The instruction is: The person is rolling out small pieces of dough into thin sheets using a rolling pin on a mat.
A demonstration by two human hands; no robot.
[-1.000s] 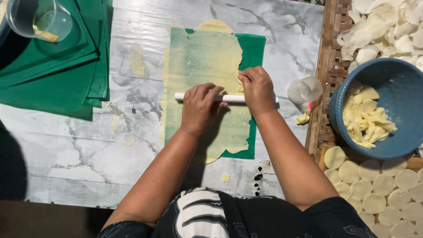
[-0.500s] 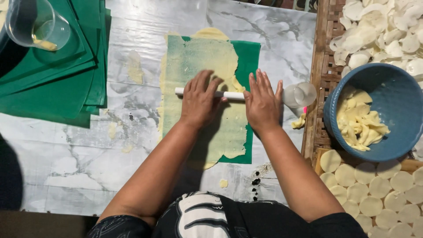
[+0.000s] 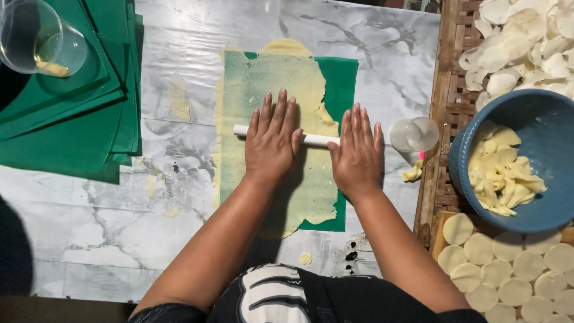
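The dough sheet [image 3: 281, 96] lies flat on a green mat [image 3: 344, 84] straight under your palms, stretching away past your fingertips and back toward your wrists. Across it runs a thin white rolling rod [image 3: 317, 140]: your left hand [image 3: 272, 140] and right hand [image 3: 357, 154] both rest on it with fingers spread flat, pressing down, gripping nothing. The rod's left end pokes out beyond your left hand; its right end is hidden under the right one.

The dough looks very thin, with green showing through near your left fingers, so hard pressure there could tear it. Its edges already spill off the mat on the left side and at the far end, and further rolling could smear them onto the marble table [image 3: 388, 54].

Just right of your right hand stands a small clear cup [image 3: 414, 133]; a wide push could knock it over. Beyond it sit the blue bowl [image 3: 538, 116] of scraps and the cut rounds [image 3: 508, 269].
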